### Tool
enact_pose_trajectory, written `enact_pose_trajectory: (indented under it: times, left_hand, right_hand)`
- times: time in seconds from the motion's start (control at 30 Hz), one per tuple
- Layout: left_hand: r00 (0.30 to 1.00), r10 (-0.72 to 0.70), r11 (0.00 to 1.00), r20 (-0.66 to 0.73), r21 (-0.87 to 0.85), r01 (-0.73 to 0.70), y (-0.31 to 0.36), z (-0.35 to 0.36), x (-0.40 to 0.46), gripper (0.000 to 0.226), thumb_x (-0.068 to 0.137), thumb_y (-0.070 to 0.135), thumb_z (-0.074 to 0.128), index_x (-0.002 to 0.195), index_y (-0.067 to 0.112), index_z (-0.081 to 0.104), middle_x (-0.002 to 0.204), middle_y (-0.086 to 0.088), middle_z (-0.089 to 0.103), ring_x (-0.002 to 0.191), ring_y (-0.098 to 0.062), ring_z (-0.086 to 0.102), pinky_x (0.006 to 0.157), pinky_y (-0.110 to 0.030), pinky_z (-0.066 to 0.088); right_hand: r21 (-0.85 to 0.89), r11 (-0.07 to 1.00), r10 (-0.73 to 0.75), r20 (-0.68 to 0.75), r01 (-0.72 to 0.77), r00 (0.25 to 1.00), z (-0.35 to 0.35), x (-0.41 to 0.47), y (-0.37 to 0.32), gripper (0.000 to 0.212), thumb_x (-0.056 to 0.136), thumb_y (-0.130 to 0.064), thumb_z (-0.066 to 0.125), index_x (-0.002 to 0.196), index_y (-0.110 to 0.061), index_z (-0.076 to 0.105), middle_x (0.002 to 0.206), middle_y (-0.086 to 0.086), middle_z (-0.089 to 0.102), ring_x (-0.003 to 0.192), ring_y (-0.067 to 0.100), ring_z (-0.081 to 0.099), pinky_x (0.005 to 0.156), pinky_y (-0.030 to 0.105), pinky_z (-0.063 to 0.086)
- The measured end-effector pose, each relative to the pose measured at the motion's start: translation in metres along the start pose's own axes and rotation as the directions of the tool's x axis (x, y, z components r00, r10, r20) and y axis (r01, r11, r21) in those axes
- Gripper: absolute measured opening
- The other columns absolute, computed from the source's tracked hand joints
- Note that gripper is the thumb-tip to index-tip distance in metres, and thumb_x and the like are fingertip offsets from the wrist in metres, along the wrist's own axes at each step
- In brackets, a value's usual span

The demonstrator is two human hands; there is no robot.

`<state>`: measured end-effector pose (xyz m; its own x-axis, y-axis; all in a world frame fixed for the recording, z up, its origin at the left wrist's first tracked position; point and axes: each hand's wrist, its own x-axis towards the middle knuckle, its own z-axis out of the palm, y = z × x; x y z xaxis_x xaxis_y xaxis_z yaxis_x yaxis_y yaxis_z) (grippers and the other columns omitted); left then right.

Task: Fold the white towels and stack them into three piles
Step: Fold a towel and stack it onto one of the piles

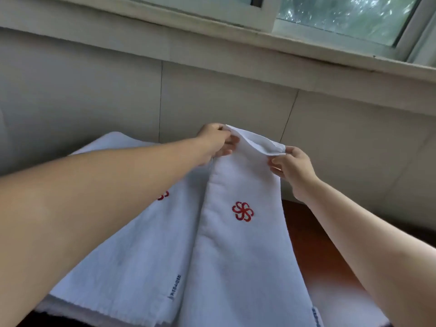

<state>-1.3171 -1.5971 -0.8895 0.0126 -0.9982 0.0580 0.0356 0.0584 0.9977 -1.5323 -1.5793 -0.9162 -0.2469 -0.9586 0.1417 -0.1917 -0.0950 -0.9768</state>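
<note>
Overhead, white towel (245, 232) (red emblem) pinched between left hand (215, 140) and right hand (291, 167)

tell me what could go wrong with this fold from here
Both the left hand and right hand pinch only the far corners of the held towel, so a corner could slip and spoil the fold. It overlaps the towel lying beside it and might drag it askew. Its right edge lies near the table edge and could slide off.
</note>
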Motion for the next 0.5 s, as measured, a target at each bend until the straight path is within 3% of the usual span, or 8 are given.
enact_pose_trajectory:
  times: [0.1, 0.2, 0.27, 0.33, 0.4, 0.43, 0.47, 0.5]
  left_hand:
    - [0.995, -0.096, 0.994, 0.015, 0.053, 0.095, -0.053, 0.003, 0.032, 0.019, 0.105, 0.009, 0.047, 0.091, 0.015, 0.059, 0.111, -0.012, 0.075, 0.086, -0.019, 0.071, 0.059, -0.022, 0.057]
    - [0.993, -0.12, 0.988, -0.024, 0.093, 0.122, -0.087, 0.009, 0.051, 0.015, 0.105, 0.006, 0.045, 0.106, 0.007, 0.06, 0.113, -0.013, 0.074, 0.08, -0.017, 0.071, 0.051, -0.019, 0.055]
    - [0.995, -0.076, 0.992, -0.057, 0.093, 0.081, -0.094, 0.012, 0.057, 0.029, 0.104, 0.005, 0.047, 0.13, 0.009, 0.057, 0.123, -0.013, 0.068, 0.087, -0.022, 0.068, 0.06, -0.025, 0.056]
    - [0.999, -0.038, 0.995, -0.019, 0.087, 0.039, -0.091, 0.012, 0.053, 0.053, 0.103, 0.003, 0.047, 0.151, 0.025, 0.041, 0.141, -0.014, 0.052, 0.095, -0.021, 0.061, 0.079, -0.034, 0.059]
    - [0.997, 0.013, 0.969, 0.07, 0.244, -0.03, -0.083, 0.009, 0.043, 0.065, 0.103, 0.006, 0.046, 0.158, 0.035, 0.026, 0.158, -0.013, 0.035, 0.098, -0.019, 0.059, 0.095, -0.04, 0.055]
    - [0.992, 0.043, 0.922, 0.121, 0.377, -0.086, -0.08, 0.008, 0.038, 0.066, 0.103, 0.009, 0.046, 0.159, 0.036, 0.023, 0.162, -0.011, 0.03, 0.098, -0.02, 0.059, 0.095, -0.036, 0.054]
    - [0.983, 0.083, 0.846, 0.166, 0.509, -0.157, -0.077, 0.008, 0.034, 0.066, 0.102, 0.012, 0.047, 0.16, 0.034, 0.024, 0.162, -0.009, 0.031, 0.098, -0.021, 0.06, 0.09, -0.028, 0.053]
    - [0.971, 0.116, 0.751, 0.211, 0.621, -0.225, -0.075, 0.009, 0.03, 0.064, 0.102, 0.014, 0.047, 0.16, 0.031, 0.026, 0.163, -0.007, 0.031, 0.103, -0.022, 0.061, 0.086, -0.021, 0.051]
  right_hand:
    - [-0.047, 0.997, 0.064, 0.015, -0.063, 0.998, 0.013, 0.023, 0.048, 0.041, 0.08, 0.001, 0.057, 0.119, -0.012, 0.064, 0.095, 0.007, 0.076, 0.083, 0.022, 0.073, 0.085, 0.039, 0.061]
    - [-0.147, 0.987, 0.058, -0.01, -0.059, 0.998, 0.019, 0.028, 0.082, 0.049, 0.08, -0.006, 0.057, 0.127, -0.018, 0.062, 0.1, 0.003, 0.075, 0.092, 0.024, 0.074, 0.084, 0.044, 0.063]
    - [-0.171, 0.985, 0.027, -0.012, -0.029, 1.0, 0.02, 0.028, 0.089, 0.059, 0.082, -0.011, 0.058, 0.14, -0.024, 0.054, 0.11, -0.007, 0.069, 0.096, 0.016, 0.07, 0.074, 0.035, 0.061]
    - [-0.127, 0.992, 0.012, 0.046, -0.006, 0.999, 0.022, 0.025, 0.083, 0.076, 0.086, -0.011, 0.06, 0.154, -0.032, 0.033, 0.132, -0.012, 0.058, 0.11, 0.012, 0.062, 0.074, 0.027, 0.052]
    - [-0.143, 0.989, -0.002, 0.116, 0.019, 0.993, 0.023, 0.018, 0.073, 0.087, 0.088, -0.009, 0.062, 0.158, -0.039, 0.021, 0.144, -0.006, 0.045, 0.114, 0.012, 0.054, 0.077, 0.026, 0.047]
    - [-0.2, 0.979, -0.021, 0.141, 0.05, 0.99, 0.023, 0.014, 0.069, 0.087, 0.088, -0.008, 0.063, 0.158, -0.039, 0.021, 0.141, -0.005, 0.047, 0.097, 0.004, 0.047, 0.075, 0.024, 0.047]
    - [-0.272, 0.958, -0.045, 0.164, 0.089, 0.985, 0.024, 0.01, 0.065, 0.085, 0.087, -0.009, 0.063, 0.157, -0.038, 0.025, 0.131, -0.005, 0.052, 0.095, 0.005, 0.06, 0.069, 0.023, 0.048]
    - [-0.349, 0.928, -0.066, 0.183, 0.128, 0.981, 0.025, 0.006, 0.06, 0.081, 0.086, -0.01, 0.062, 0.156, -0.037, 0.03, 0.123, -0.004, 0.057, 0.103, 0.006, 0.06, 0.064, 0.022, 0.048]
